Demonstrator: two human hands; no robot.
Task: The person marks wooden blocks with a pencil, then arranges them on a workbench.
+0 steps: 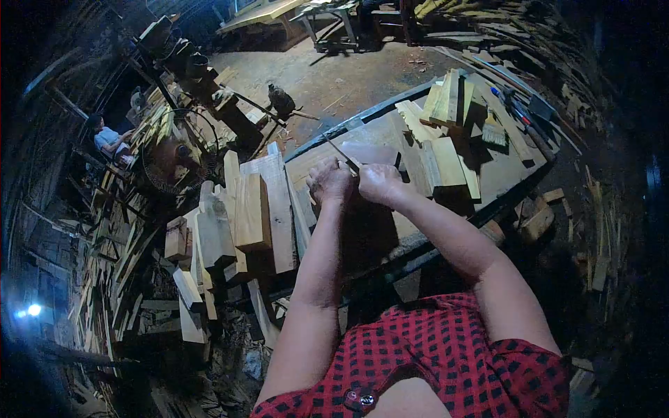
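My right hand (pixel 380 184) is closed in a fist around the near end of a narrow blade-like tool (pixel 339 149), which points up and left, away from me. Right beside it, my left hand (pixel 330 181) is closed too, knuckles up; I cannot tell what its fingers grip. Both hands are over the workbench (pixel 411 230), close together. Just beyond them lies a pale, whitish flat thing (pixel 369 153). Left of my left hand, wooden blocks (pixel 252 211) and a wide board (pixel 277 209) rest on the bench's edge.
At the bench's right are more wood blocks (pixel 446 164), a brush (pixel 494 130) and several long-handled tools (pixel 519 115). A round fan cage (pixel 180 151) stands at the left, near a seated person (pixel 111 141). Wood strips (pixel 132 279) cover the floor there. A wooden table (pixel 261 17) is at the back.
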